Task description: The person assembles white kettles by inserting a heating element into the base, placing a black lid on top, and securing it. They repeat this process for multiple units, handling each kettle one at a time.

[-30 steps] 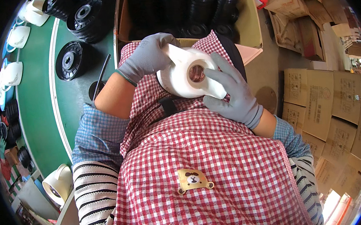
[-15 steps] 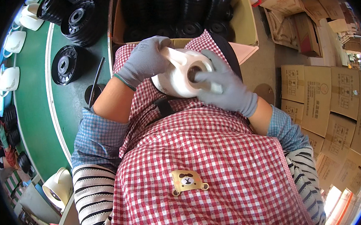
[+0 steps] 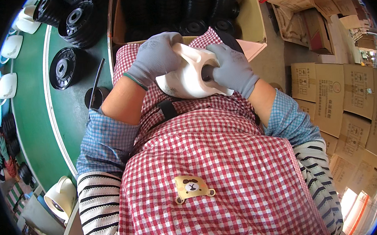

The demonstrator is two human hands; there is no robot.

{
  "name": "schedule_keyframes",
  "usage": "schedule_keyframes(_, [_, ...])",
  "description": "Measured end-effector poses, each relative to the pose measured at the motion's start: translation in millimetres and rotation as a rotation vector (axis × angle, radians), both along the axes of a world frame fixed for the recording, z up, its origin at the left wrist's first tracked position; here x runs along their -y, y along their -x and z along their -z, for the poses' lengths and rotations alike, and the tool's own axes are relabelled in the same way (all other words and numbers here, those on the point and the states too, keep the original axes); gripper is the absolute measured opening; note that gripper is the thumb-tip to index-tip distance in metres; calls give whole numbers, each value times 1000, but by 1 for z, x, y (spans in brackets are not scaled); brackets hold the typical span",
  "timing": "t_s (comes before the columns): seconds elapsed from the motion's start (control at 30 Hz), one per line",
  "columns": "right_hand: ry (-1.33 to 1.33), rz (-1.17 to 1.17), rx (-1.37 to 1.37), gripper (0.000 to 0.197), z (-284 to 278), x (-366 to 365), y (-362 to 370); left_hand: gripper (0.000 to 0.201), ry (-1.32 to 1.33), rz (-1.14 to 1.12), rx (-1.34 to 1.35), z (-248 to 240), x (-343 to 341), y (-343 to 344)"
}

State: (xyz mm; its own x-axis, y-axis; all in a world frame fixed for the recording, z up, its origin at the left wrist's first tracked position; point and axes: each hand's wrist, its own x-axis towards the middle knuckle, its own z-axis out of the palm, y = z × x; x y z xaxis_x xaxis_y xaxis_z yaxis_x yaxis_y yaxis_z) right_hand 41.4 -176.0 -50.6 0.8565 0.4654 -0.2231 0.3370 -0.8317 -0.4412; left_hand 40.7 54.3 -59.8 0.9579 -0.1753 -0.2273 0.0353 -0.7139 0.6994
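Glossy white jug body (image 3: 182, 79) w/ rnd dark opening (image 3: 206, 73), L hand (image 3: 158, 56) clasping handle (image 3: 190, 53), R hand (image 3: 232, 68) at opening, can't tell grip.

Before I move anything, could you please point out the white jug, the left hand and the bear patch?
White jug (image 3: 186, 79): head view, on its body.
Left hand (image 3: 159, 55): head view, on the back of the grey glove.
Bear patch (image 3: 194, 188): head view, near its middle.
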Motion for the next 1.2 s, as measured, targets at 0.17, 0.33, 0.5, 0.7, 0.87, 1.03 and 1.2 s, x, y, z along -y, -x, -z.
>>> schedule_keyframes(0.17, [20, -86, -33, 56, -16, 1, -3, 46, 140, -5, -3, 28, -14, -7])
schedule_keyframes(0.33, [-462, 149, -377, 45, -24, 37, -14, 44, 104, 12, 19, 25, -19, -11])
schedule_keyframes(0.5, [-542, 12, -221, 78, -6, 27, 7, 29, 200, -18, 14, 25, -27, -11])
schedule_keyframes(0.7, [-802, -31, -211, 123, -17, 11, 9, 36, 614, -208, -106, 17, -45, 21])
schedule_keyframes(0.87, [-624, -126, -126, 119, -45, 1, 9, 42, 619, -272, -174, -8, -50, 63])
schedule_keyframes(1.03, [-579, -161, -123, 115, -52, -13, 8, 47, 626, -230, -249, -14, -64, 66])
schedule_keyframes(1.2, [-492, -191, -83, 110, -60, -25, 9, 55, 636, -220, -307, -8, -78, 70])
